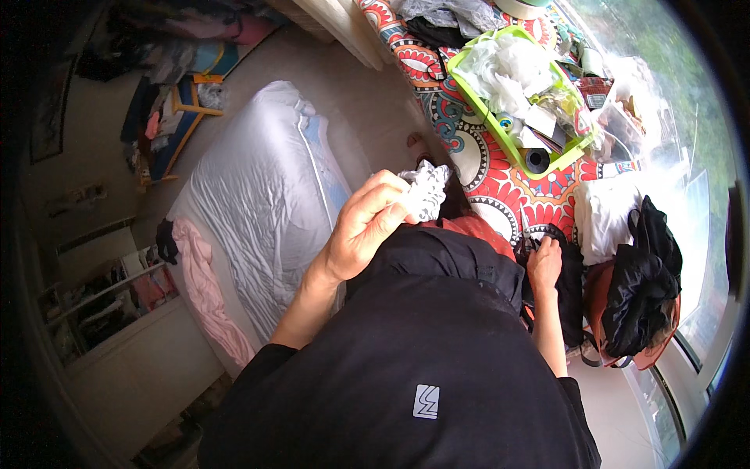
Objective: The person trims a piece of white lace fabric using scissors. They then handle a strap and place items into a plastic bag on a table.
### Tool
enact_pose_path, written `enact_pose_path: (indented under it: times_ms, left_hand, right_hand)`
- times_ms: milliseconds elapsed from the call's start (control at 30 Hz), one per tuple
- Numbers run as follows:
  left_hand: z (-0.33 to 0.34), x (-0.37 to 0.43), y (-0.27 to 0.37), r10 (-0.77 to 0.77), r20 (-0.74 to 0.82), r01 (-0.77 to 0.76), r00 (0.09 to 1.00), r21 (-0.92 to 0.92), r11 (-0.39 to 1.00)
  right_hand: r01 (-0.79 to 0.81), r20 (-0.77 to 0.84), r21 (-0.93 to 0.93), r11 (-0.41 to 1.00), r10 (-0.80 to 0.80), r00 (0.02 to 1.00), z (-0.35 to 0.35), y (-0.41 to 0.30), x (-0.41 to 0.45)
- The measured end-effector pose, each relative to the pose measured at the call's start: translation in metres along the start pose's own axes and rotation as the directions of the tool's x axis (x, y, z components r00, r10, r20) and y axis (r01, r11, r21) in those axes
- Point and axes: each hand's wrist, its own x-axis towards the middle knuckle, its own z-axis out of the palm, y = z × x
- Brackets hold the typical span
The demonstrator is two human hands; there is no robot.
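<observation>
My left hand (366, 225) is raised in front of my body, its fingers pinched on a bunched white and grey patterned cloth (429, 190). Low at the right, my right hand (545, 264) rests on a black fabric item (568, 299), perhaps a bag; its fingertips are partly hidden against the dark cloth, so I cannot tell whether they grip it. A folded white cloth (606, 217) lies just beyond that hand, on the red patterned cover (498, 158). Beside it a reddish-brown bag (596, 293) has black clothing (638, 293) heaped over it.
A lime-green plastic basket (480, 111) holds crumpled white plastic bags, a dark roll and small items. Grey plastic bags (463, 14) lie behind it, by the window. To the left are a bed with a grey cover (246, 176), pink clothing (202, 281) and a wooden-framed stand (187, 129).
</observation>
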Motion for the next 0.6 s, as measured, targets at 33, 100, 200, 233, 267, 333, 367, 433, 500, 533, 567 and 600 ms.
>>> enact_pose_path:
  times_ms: [33, 100, 200, 233, 267, 333, 367, 433, 500, 533, 567, 600]
  left_hand:
    - [0.001, 0.001, 0.000, 0.004, -0.006, -0.004, 1.000, -0.009, 1.000]
    - [0.001, 0.001, -0.002, 0.016, -0.014, -0.016, 1.000, -0.030, 0.999]
    - [-0.001, 0.003, -0.001, 0.036, -0.030, -0.037, 0.999, -0.034, 0.999]
    - [-0.002, 0.003, 0.000, 0.044, -0.036, -0.045, 0.998, -0.022, 0.999]
    - [-0.003, 0.003, 0.001, 0.043, -0.038, -0.044, 0.998, -0.018, 0.999]
    - [-0.005, 0.003, 0.003, 0.034, -0.058, -0.034, 0.998, 0.006, 0.999]
    - [-0.005, 0.003, 0.005, 0.035, -0.059, -0.035, 0.998, 0.006, 0.999]
    - [-0.004, 0.004, 0.008, 0.055, -0.087, -0.053, 0.995, 0.021, 0.998]
    - [-0.005, 0.005, 0.005, 0.074, -0.087, -0.069, 0.993, 0.056, 0.996]
    - [-0.006, 0.005, 0.004, 0.091, -0.085, -0.083, 0.992, 0.094, 0.992]
    - [-0.007, 0.005, 0.005, 0.090, -0.087, -0.082, 0.992, 0.094, 0.992]
    - [-0.007, 0.005, 0.005, 0.092, -0.090, -0.084, 0.992, 0.092, 0.992]
  right_hand:
    - [0.006, -0.003, -0.035, 0.999, -0.006, 1.000, 0.004, -0.001, -0.002]
    - [0.000, -0.001, -0.085, 0.996, 0.000, 1.000, 0.007, -0.005, 0.001]
    - [-0.060, -0.049, -0.135, 0.989, 0.054, 0.997, 0.000, -0.015, 0.005]
    - [-0.057, -0.049, -0.133, 0.989, 0.051, 0.997, -0.004, -0.019, 0.005]
    - [-0.026, -0.152, -0.119, 0.993, 0.007, 0.988, -0.008, -0.025, 0.005]
    - [0.014, -0.226, -0.082, 0.997, -0.032, 0.974, -0.006, -0.023, 0.001]
    - [0.014, -0.227, -0.082, 0.997, -0.032, 0.973, 0.000, -0.022, -0.005]
    - [-0.006, -0.049, 0.002, 1.000, 0.006, 0.999, 0.011, -0.020, -0.015]
    - [-0.053, -0.035, 0.007, 0.999, 0.053, 0.998, 0.019, -0.017, -0.018]
    - [-0.098, -0.019, 0.015, 0.995, 0.099, 0.995, 0.022, -0.017, -0.019]
    - [-0.144, -0.002, 0.021, 0.989, 0.144, 0.990, 0.023, -0.015, -0.020]
    - [-0.151, -0.005, 0.052, 0.987, 0.152, 0.988, 0.020, -0.014, -0.021]
